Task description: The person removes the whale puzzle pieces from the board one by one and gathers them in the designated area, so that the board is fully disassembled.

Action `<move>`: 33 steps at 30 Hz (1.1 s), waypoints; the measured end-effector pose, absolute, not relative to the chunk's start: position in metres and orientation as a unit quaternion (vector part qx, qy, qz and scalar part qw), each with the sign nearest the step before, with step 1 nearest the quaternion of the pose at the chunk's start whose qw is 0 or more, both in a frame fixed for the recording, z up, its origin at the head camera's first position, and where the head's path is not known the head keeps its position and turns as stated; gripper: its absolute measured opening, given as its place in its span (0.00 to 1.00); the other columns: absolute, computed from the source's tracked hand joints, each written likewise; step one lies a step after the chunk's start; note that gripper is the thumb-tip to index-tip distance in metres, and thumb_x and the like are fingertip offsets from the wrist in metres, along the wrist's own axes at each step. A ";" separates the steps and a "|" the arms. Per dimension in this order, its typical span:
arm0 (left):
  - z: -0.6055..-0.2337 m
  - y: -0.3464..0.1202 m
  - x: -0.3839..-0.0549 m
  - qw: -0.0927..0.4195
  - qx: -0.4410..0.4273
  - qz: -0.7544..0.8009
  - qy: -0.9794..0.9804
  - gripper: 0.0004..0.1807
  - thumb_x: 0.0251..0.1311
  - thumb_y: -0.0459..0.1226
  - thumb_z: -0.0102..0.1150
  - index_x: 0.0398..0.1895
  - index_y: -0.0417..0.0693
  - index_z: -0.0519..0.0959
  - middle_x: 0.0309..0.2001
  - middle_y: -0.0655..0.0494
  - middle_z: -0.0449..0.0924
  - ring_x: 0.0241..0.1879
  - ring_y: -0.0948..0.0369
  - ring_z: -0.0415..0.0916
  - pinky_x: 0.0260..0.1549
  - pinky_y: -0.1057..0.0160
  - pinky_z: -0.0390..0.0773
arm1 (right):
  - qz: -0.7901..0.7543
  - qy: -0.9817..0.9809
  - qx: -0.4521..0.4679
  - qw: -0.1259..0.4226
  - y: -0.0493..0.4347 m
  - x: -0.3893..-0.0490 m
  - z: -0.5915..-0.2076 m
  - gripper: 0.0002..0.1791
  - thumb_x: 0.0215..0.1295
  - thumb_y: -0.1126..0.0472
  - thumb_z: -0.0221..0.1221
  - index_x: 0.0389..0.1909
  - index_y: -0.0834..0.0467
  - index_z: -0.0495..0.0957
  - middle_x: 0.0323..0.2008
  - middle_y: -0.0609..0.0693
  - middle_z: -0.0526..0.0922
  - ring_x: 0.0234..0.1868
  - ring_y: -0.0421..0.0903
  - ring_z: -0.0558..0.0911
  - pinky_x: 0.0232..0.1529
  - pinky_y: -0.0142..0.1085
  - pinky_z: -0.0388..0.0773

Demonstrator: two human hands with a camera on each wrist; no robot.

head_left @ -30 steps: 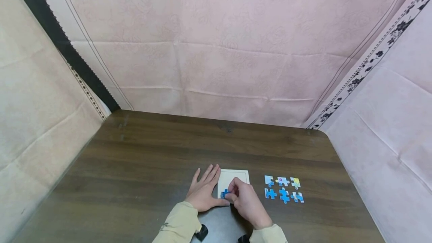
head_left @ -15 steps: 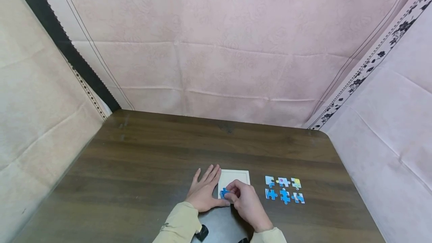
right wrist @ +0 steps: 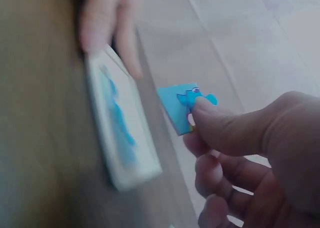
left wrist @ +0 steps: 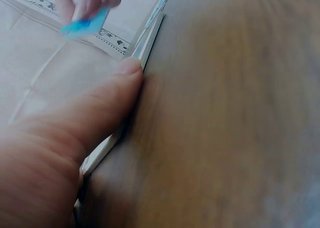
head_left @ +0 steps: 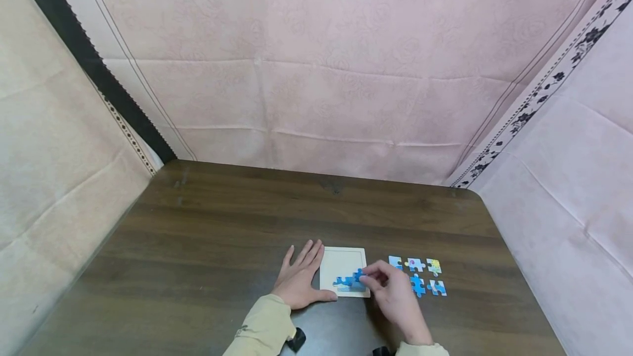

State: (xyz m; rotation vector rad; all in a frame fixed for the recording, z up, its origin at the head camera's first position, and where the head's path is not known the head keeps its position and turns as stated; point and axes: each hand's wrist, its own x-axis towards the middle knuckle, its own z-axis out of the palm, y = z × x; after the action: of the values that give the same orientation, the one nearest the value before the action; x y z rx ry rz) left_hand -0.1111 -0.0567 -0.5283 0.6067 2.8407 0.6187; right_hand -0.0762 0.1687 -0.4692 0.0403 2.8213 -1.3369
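Observation:
My right hand (head_left: 393, 293) pinches a light-blue jigsaw piece (right wrist: 172, 107) with a darker blue figure printed on it, between thumb and fingers. In the head view it is over the lower right of a white square puzzle tray (head_left: 341, 260). A strip of blue puzzle pieces (head_left: 348, 285) lies along the tray's near side, partly overlapped by the held piece. My left hand (head_left: 299, 279) rests with fingers spread at the tray's left side. Its thumb (left wrist: 107, 100) touches the tray's near edge in the left wrist view.
Loose jigsaw pieces (head_left: 415, 264) lie in two rows right of the tray, with my right hand covering part of the near row. The brown wooden table (head_left: 222, 224) extends around them. Pink cloth (head_left: 306, 98) hangs behind it.
My right hand has moved right from the tray's lower left corner, carrying the blue jigsaw piece. The strip of pieces along the near side now shows. My left hand has stayed put.

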 end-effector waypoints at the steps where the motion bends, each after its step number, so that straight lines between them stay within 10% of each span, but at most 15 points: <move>1: -0.529 -0.057 -0.111 0.084 0.203 0.205 0.954 0.63 0.45 0.77 0.49 0.78 0.50 0.47 0.78 0.57 0.41 0.76 0.56 0.35 0.69 0.41 0.32 | -0.423 0.906 0.020 0.004 0.175 -0.075 -0.467 0.04 0.60 0.63 0.67 0.33 0.50 0.84 0.26 0.43 0.80 0.27 0.43 0.75 0.24 0.32 0.74; 15: -0.526 -0.057 -0.111 0.080 0.203 0.204 0.954 0.63 0.46 0.76 0.52 0.78 0.49 0.48 0.78 0.57 0.43 0.76 0.56 0.38 0.70 0.42 0.35 | -0.354 0.921 0.104 0.126 0.243 -0.061 -0.461 0.04 0.65 0.63 0.62 0.36 0.60 0.78 0.27 0.48 0.77 0.29 0.44 0.73 0.28 0.35 0.71; 33: -0.527 -0.058 -0.110 0.078 0.208 0.220 0.950 0.63 0.46 0.74 0.54 0.78 0.47 0.49 0.78 0.54 0.43 0.76 0.54 0.38 0.69 0.41 0.32 | -0.313 0.933 0.128 0.123 0.235 -0.062 -0.476 0.14 0.53 0.60 0.72 0.31 0.61 0.77 0.22 0.48 0.74 0.25 0.44 0.72 0.26 0.35 0.71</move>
State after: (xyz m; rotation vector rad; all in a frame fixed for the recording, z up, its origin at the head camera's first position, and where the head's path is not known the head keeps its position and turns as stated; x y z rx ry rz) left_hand -0.1101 -0.0579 -0.5274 0.6221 2.8438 0.6600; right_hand -0.0623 0.2350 -0.4762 0.3722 2.7221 -0.9116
